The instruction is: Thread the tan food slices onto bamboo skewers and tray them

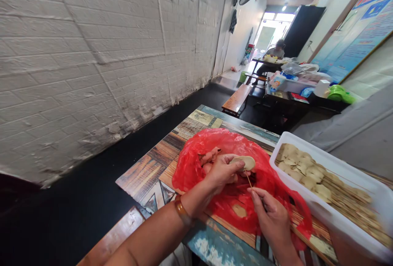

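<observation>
My left hand (225, 170) pinches a flat, pale round slice (248, 162) between thumb and fingers, above an opened red plastic bag (196, 147). In my right hand (270, 212) is a thin wooden skewer (249, 179), gripped near its lower end. The skewer's upper tip meets the lower edge of the slice; whether it has gone in I cannot tell. Inside the bag, pinkish-tan pieces (209, 156) lie partly behind my left hand. Another pale round slice (239, 210) rests on the bag nearer to me.
To the right, a white plastic tub (285, 137) holds many skewered slices. The patterned wooden table (147, 167) has a bench (115, 237) at its left. Farther back are a bench (237, 97), a cluttered table (276, 95) and a seated person (276, 51).
</observation>
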Available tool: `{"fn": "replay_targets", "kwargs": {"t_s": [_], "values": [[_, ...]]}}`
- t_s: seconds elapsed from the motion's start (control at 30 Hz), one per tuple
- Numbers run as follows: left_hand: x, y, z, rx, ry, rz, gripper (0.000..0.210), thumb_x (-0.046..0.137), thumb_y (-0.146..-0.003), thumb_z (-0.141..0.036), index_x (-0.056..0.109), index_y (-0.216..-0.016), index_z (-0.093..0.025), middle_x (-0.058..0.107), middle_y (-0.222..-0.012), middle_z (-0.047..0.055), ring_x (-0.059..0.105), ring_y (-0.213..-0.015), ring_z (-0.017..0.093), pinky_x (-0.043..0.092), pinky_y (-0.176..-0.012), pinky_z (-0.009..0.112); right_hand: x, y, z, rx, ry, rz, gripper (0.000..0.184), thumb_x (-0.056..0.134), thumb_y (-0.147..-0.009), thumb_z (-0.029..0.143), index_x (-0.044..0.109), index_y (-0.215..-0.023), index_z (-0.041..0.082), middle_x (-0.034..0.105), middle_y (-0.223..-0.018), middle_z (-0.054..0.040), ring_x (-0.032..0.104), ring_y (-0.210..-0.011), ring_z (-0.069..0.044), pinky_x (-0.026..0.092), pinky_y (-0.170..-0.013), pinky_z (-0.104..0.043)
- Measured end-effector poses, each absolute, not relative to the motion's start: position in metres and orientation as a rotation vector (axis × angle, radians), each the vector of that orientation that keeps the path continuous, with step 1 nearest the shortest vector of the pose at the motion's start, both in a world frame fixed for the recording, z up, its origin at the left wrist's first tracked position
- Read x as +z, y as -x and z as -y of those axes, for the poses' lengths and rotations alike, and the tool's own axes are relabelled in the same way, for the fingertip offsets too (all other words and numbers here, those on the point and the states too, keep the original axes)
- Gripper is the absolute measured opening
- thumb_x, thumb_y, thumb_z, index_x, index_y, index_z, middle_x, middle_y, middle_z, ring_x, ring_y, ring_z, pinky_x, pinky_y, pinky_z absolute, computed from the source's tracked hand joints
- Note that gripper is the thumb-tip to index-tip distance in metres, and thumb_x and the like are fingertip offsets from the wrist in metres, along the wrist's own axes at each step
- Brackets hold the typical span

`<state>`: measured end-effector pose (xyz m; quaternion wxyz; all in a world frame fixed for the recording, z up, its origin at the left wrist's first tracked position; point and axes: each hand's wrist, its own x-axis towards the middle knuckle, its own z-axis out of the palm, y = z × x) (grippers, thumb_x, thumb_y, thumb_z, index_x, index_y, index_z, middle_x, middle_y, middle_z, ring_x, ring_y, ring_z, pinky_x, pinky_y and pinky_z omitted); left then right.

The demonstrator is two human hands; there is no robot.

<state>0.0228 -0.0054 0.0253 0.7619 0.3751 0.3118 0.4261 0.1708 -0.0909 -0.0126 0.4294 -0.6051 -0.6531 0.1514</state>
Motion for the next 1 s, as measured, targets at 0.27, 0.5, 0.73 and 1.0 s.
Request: {"fn": "replay_targets", "kwargs": {"t_s": [0.27, 0.5, 0.73, 1.0], "values": [[0.0281, -0.0234, 0.0085, 0.938, -0.838, -0.675, 0.036, 0.073, -0.062, -0.042, 0.069, -0.083, -0.013, 0.069, -0.075, 0.010, 0.062, -0.066, 0.015, 0.030, -0.045, 0.016, -0.0107, -0.1685, 0.0915, 0.365, 1.534, 1.635, 0.027, 0.047, -0.087, 0.038, 0.067, -0.080, 0.022, 0.074, -0.080, -0.0040, 0.070, -0.073, -0.019, 0.055, -0.066, -0.027], [0.0219, -0.0255, 0.0083, 0.939, -0.831, -0.695, 0.040, 0.075, -0.059, -0.042, 0.068, -0.084, -0.012, 0.069, -0.076, 0.009, 0.064, -0.069, 0.018, 0.038, -0.050, 0.018, -0.0110, -0.1681, 0.0909, 0.371, 1.537, 1.615, 0.028, 0.047, -0.087, 0.040, 0.067, -0.080, 0.022, 0.074, -0.080, -0.0043, 0.070, -0.073, -0.020, 0.056, -0.065, -0.028], [0.0226, -0.0271, 0.0099, 0.946, -0.844, -0.673, 0.034, 0.075, -0.060, -0.041, 0.069, -0.080, -0.013, 0.069, -0.075, 0.009, 0.064, -0.065, 0.015, 0.041, -0.054, 0.019, -0.0111, -0.1689, 0.0899, 0.365, 1.541, 1.613, 0.029, 0.047, -0.087, 0.041, 0.067, -0.080, 0.022, 0.074, -0.079, -0.0042, 0.070, -0.073, -0.020, 0.055, -0.065, -0.028], [0.0205, -0.0294, 0.0124, 0.942, -0.898, -0.641, 0.034, 0.073, -0.064, -0.040, 0.068, -0.080, -0.011, 0.068, -0.073, 0.008, 0.061, -0.062, 0.014, 0.042, -0.055, 0.021, -0.0103, -0.1693, 0.0883, 0.392, 1.534, 1.609, 0.028, 0.046, -0.087, 0.039, 0.067, -0.081, 0.021, 0.074, -0.081, -0.0049, 0.070, -0.073, -0.020, 0.054, -0.065, -0.027]]}}
